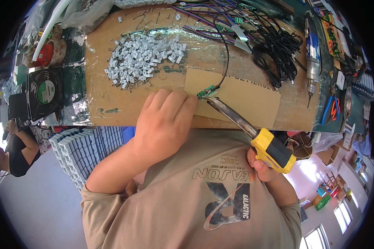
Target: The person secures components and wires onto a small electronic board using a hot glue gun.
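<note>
With our left hand [164, 124] we press the small green circuit board [206, 92] flat on the cardboard-covered surface [112, 99] so it cannot slide, while our right hand [259, 166] grips the yellow-handled soldering iron [253, 135], whose tip touches the board.

A round green-and-white label [45, 92] sat on the hub of the black square fan [44, 93] at the bench's left edge. Near the right edge, a flat package [331, 35] printed in green, red and yellow lay lengthwise.
</note>
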The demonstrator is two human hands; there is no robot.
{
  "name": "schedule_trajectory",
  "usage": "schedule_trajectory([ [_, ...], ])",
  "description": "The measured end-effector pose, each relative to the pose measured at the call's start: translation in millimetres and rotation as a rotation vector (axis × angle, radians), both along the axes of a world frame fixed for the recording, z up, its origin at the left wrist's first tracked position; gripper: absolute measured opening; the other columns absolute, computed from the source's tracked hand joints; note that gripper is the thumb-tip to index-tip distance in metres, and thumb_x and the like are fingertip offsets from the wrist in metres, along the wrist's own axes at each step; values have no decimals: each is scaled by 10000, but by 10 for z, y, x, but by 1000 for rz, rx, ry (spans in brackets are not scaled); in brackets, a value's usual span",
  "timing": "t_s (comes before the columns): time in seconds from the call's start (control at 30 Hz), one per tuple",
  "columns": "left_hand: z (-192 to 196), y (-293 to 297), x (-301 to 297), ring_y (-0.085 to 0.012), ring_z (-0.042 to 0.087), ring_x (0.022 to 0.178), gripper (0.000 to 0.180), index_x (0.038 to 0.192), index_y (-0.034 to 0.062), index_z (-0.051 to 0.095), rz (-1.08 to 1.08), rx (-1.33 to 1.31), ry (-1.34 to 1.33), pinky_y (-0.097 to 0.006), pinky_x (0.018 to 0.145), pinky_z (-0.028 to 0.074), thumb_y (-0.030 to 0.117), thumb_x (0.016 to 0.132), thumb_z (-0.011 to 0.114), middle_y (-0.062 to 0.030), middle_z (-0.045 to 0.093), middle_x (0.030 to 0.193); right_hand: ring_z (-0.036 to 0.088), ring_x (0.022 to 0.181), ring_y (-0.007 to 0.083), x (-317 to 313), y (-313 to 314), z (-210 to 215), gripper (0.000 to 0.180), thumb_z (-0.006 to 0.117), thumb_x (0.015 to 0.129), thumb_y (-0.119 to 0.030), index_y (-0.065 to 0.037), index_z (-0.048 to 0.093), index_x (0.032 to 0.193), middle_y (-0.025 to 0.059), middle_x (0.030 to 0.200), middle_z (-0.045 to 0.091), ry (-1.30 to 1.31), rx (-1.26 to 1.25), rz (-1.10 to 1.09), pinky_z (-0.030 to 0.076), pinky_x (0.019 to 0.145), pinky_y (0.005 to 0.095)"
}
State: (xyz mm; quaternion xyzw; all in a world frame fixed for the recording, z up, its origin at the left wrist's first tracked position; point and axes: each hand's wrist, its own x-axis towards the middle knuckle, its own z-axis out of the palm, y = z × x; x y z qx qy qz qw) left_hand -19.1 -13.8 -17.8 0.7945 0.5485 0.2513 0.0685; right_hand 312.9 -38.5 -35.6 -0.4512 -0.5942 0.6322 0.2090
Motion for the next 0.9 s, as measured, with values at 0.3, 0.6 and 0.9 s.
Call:
schedule_trajectory([
  [0.3, 43, -1, 14, -298, 609, 819, 323, 1020, -4, 664, 23, -29, -22, -385, 716, 502, -39, 698, 653, -120, 623, 954, 582, 692, 262, -50, -3, 17, 143, 687, 814, -153, -37, 657, 891, 65, 766, 631, 16, 43, -47, 466, 626, 359],
  [0.6, 24, -1, 45, -295, 605, 788, 311, 1006, -1, 668, 56, -5, -45, -376, 689, 502, -38, 697, 675, -120, 626, 950, 584, 691, 250, 6, 20, 45, 146, 687, 816, -162, -41, 662, 895, 68, 765, 632, -62, 42, 29, 466, 615, 350],
  [0.9, 13, -13, 91, -280, 593, 767, 300, 1017, 6, 671, 80, 5, -15, -372, 679, 491, -24, 719, 682, -108, 625, 946, 591, 680, 238, -67, 18, 48, 157, 693, 823, -165, -35, 653, 901, 74, 780, 620, 12, 39, -50, 469, 614, 341],
])
